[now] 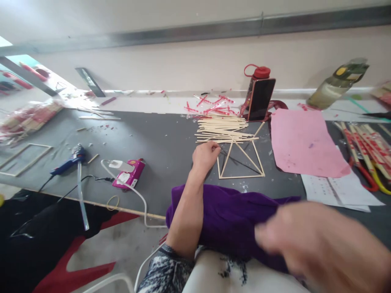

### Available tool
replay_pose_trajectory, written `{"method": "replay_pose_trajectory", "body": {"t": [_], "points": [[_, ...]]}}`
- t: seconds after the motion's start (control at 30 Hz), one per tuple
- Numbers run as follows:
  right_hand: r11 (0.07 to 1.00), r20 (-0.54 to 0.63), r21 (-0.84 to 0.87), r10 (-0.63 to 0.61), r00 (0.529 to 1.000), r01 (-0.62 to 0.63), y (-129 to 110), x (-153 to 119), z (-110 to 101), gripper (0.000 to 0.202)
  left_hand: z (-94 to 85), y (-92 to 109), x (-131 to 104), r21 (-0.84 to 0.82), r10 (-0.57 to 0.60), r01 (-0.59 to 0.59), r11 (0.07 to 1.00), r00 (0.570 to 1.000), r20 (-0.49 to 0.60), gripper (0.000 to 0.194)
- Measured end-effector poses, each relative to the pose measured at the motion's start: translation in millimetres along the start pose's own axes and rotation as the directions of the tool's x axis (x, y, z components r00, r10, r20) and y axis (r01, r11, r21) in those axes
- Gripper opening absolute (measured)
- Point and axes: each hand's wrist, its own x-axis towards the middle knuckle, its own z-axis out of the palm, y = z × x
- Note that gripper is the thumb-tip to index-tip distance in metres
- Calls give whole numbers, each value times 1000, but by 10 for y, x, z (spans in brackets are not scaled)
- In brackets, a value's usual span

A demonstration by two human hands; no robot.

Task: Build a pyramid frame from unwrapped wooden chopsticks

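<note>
A frame of thin wooden sticks lies on the grey table, with slanting sticks meeting near its top. My left hand is closed at the frame's upper left end, where the left side stick runs in under the fingers. The fingertips partly hide that end. My right hand is raised at the lower right, over the edge of a purple cloth, smeared by motion. I cannot make out its fingers or anything in them. Just beyond the frame lies a pile of loose wooden sticks.
A blue glue gun and a purple power strip with cables lie left. Behind the sticks stand a phone and a red-capped bottle. Pink paper, scissors and a green bottle are right.
</note>
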Motion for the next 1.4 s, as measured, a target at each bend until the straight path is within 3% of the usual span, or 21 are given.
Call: {"method": "replay_pose_trajectory", "body": {"t": [0.07, 0.1, 0.2, 0.33, 0.53, 0.8, 1.3, 1.4], "points": [[995, -50, -89, -59, 997, 54, 38, 430, -117, 28, 6, 9, 0, 109, -57, 53, 993, 998, 35, 23], [965, -94, -239, -136, 986, 110, 103, 622, -176, 27, 12, 13, 2, 157, -88, 78, 984, 995, 54, 22], [788, -133, -597, -283, 950, 151, 413, 1035, -325, 27, 35, 24, 12, 242, -147, 119, 963, 984, 104, 26], [630, -89, -774, -209, 974, 65, 716, 1253, -337, 30, 51, 45, 23, 284, -156, 110, 952, 977, 146, 29], [547, -79, -836, -58, 995, -35, 702, 1378, -161, 31, 54, 82, 22, 339, -178, 119, 933, 973, 149, 24], [523, -117, -843, 51, 992, -126, 722, 1359, -150, 30, 86, 70, 24, 322, -174, 111, 940, 969, 173, 22], [508, -180, -837, 95, 979, -204, 785, 1225, -187, 34, 131, 106, -3, 315, -143, 61, 947, 960, 242, 23], [517, -188, -830, 91, 978, -208, 813, 1229, -193, 34, 96, 94, 40, 281, -119, 77, 957, 984, 135, 24]]}}
